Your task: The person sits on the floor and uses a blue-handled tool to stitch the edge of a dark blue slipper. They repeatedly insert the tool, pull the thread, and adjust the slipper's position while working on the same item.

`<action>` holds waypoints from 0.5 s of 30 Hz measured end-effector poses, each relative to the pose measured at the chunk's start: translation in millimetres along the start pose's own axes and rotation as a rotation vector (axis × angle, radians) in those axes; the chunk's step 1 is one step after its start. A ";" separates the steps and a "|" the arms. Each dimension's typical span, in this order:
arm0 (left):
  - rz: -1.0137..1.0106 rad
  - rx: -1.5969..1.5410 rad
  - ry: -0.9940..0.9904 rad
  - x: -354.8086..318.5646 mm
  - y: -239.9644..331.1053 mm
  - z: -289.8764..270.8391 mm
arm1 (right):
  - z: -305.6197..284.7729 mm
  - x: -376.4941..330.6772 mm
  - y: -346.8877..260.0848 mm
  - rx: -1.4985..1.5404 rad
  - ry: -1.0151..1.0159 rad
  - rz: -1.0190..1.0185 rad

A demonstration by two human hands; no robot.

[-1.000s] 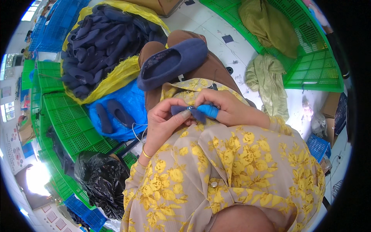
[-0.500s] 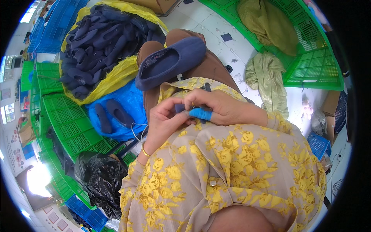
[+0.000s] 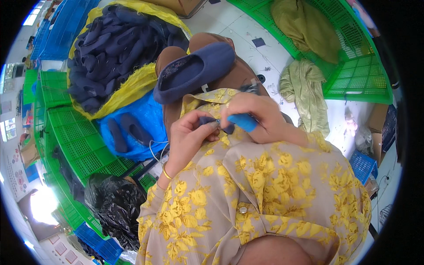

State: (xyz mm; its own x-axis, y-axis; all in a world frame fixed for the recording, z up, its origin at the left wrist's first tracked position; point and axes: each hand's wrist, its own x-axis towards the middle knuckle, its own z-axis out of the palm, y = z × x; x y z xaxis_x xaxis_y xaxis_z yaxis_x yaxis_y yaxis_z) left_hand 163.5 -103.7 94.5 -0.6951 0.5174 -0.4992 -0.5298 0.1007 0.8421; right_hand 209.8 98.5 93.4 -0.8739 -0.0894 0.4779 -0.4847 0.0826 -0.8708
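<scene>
My left hand [image 3: 189, 138] pinches a small navy piece of cloth [image 3: 206, 120] between thumb and fingertips in front of my waist. Close beside it on the right is my right hand [image 3: 260, 117], with curled fingers and bright blue tape [image 3: 243, 122] round one of them. A small dark object [image 3: 251, 87], smeared by motion, sticks out beyond the right hand's knuckles; its kind cannot be made out. Across my knees lies a navy slipper [image 3: 219, 59] with a patterned insole, its opening facing up.
To the left stands a yellow sack [image 3: 137, 90] heaped with navy slippers [image 3: 117, 46]. Two more slippers [image 3: 134, 129] lie on blue plastic [image 3: 152, 110]. Green crates [image 3: 75, 137] line the left; another green crate [image 3: 357, 84] holds olive cloth [image 3: 307, 31]. A black bag [image 3: 112, 203] sits by my left arm.
My right hand has turned and drawn away a little to the right, and the dark object with it has moved up and right. The left hand keeps its pinch on the cloth.
</scene>
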 end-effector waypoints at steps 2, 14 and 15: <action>-0.032 0.092 0.010 0.6 -1.6 -1.8 | -5.7 8.8 -18.5 0.081 0.000 0.046; 0.062 -0.131 0.004 -1.6 2.2 -3.2 | -4.4 3.1 0.2 -0.270 -0.210 0.376; 0.052 -0.147 -0.008 -0.9 2.9 -4.1 | -4.6 3.0 2.1 -0.213 -0.201 0.395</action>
State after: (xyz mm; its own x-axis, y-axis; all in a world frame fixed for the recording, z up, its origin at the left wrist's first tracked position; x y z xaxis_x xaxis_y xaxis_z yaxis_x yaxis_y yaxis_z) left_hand 160.6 -107.3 96.5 -0.7199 0.5254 -0.4534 -0.5589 -0.0517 0.8276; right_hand 206.0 103.0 93.6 -0.9779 -0.1987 0.0654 -0.1328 0.3483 -0.9279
